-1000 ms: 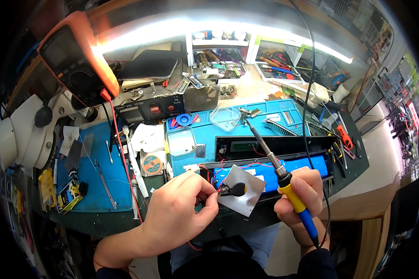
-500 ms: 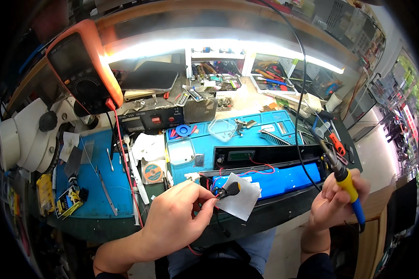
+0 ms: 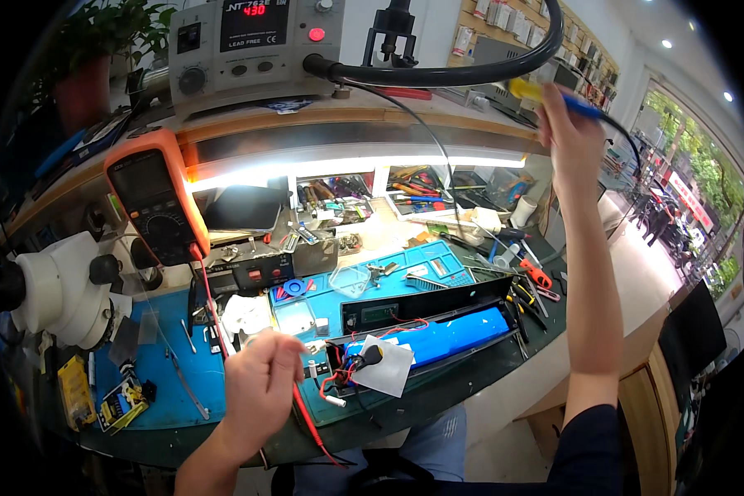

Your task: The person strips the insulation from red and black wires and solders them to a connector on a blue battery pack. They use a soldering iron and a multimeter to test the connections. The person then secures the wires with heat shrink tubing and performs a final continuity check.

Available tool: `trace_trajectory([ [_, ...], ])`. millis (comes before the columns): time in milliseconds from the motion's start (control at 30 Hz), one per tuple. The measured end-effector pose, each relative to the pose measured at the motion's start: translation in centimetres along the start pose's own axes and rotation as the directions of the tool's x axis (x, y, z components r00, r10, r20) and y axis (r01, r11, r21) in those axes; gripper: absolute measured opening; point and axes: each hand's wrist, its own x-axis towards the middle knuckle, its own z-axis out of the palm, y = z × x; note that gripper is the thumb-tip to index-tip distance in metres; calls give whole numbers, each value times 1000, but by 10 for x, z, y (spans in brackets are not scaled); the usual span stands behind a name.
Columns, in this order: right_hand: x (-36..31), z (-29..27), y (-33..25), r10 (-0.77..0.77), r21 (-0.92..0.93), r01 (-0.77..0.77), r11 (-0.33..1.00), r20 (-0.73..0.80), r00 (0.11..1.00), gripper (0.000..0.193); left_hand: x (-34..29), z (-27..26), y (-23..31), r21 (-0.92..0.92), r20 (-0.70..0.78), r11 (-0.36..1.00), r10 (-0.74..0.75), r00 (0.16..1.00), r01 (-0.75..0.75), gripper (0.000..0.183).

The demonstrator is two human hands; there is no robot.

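My right hand [image 3: 572, 140] is raised to the height of the upper shelf, gripping a soldering iron [image 3: 585, 106] by its yellow and blue handle. The iron's tip is hard to make out. Left of an open black case [image 3: 438, 302], my left hand [image 3: 263, 384] hovers with its fingers curled together; whatever they may hold is hidden. A blue battery pack [image 3: 463, 335] lies along the case. At its left end are red and black wires, a round black part [image 3: 372, 355] and a tilted whitish square sheet [image 3: 387, 374]. Beside my left hand runs a thick red lead [image 3: 307, 416].
An orange multimeter [image 3: 157, 198] stands at the left behind a white microscope [image 3: 62, 289]. On the shelf sits a grey soldering station [image 3: 252, 50] with a thick black hose [image 3: 455, 76]. Pliers and an orange-handled tool [image 3: 536, 273] lie right of the case.
My right hand has lifted the soldering iron from beside the case up to shelf height. The left hand has left the wires and moved left. The view has tilted upward.
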Motion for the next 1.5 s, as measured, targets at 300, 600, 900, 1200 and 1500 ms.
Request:
trace_trajectory([
  [300,124,127,49,-204,-658,353,665,295,933,44,3,-30,-15,-151,-292,955,203,935,-254,18],
  [600,70,191,32,-87,-593,459,661,548,832,36,15,-31,-13,-131,-405,960,176,897,-247,25],
  [900,20,174,5,35,-320,156,934,519,854,37,29,-16,-16,-215,-523,934,137,841,-286,18],
  [1200,-36,110,-37,334,54,-427,903,538,774,40,18,-34,-38,-293,-276,944,70,959,-153,24],
  [1500,-221,-6,-68,-63,-202,494,846,881,469,47,19,-9,-30,-167,-348,952,186,919,-256,40],
])
